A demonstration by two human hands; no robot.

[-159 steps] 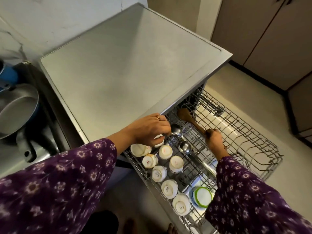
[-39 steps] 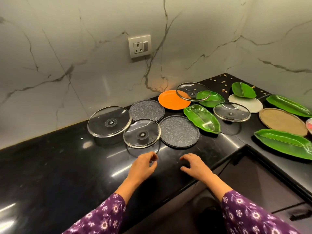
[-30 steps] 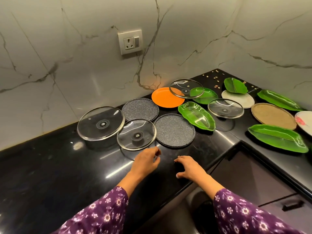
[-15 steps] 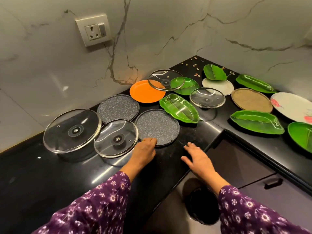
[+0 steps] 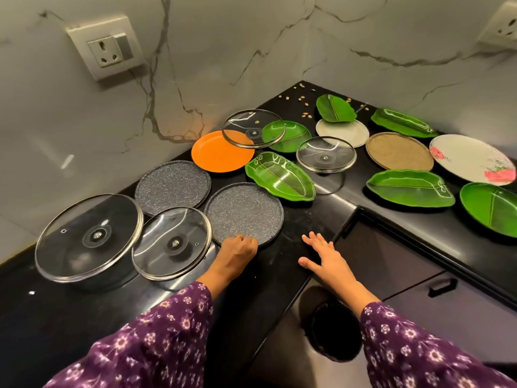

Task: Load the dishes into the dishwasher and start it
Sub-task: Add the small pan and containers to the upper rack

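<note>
Dishes lie spread over a black L-shaped counter (image 5: 279,275). My left hand (image 5: 237,250) is at the near rim of a grey speckled plate (image 5: 243,211), its fingers curled over the edge; the plate lies flat. My right hand (image 5: 324,256) hovers open with spread fingers over the counter's front edge and holds nothing. A second grey plate (image 5: 173,186) lies behind, and two glass lids (image 5: 89,236) (image 5: 172,242) lie to the left. The dishwasher is out of view.
Further back lie an orange plate (image 5: 221,156), two more glass lids (image 5: 253,128) (image 5: 326,154) and several green leaf-shaped dishes (image 5: 279,176). A brown plate (image 5: 398,151) and a floral plate (image 5: 472,158) sit at right. Dark cabinet fronts (image 5: 391,261) fill the corner below.
I turned from the dishwasher rack to the counter. Over the last second my left hand reached forward to the near grey plate's rim, and my right hand opened beside it.
</note>
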